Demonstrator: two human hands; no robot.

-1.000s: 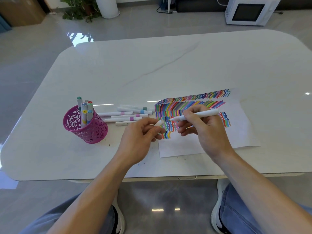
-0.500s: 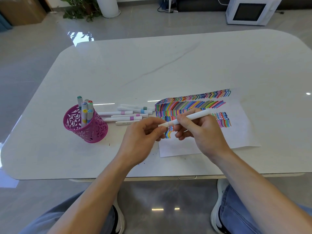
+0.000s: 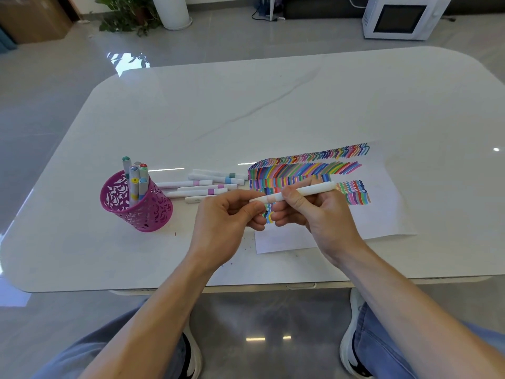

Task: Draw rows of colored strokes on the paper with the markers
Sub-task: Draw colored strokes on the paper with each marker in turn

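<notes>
Knees in blue jeans [image 3: 109, 351] and a pair of shoes [image 3: 352, 346] show lowest, under the near edge of the table [image 3: 246, 105]. Both forearms reach over that edge and meet above the sheet.

The left hand [image 3: 226, 217] has its fingers curled, with thumb and forefinger pinching the left end of a white marker [image 3: 308, 190]. The right hand [image 3: 319, 212] wraps its fingers round the middle of the barrel. The marker lies crosswise, long axis left to right with the right end tilted slightly away, and is held off the surface between the two hands. A pale peach band shows just beside the left fingertips; whether the cap is fully seated I cannot tell. Any push or pull on that cap would, I judge, run along this axis, at the left hand's side.

The paper [image 3: 382, 214] lies under and beyond the right hand, its far part filled with rows of coloured strokes and its near part bare. Loose markers [image 3: 202, 187] lie side by side to the left, nearer the left hand. Further left a pink cup [image 3: 142, 209] holds more of them upright.

Beyond the white marbled tabletop are a glossy grey floor [image 3: 246, 34], a white microwave [image 3: 401, 17] and a potted plant [image 3: 128, 15].
</notes>
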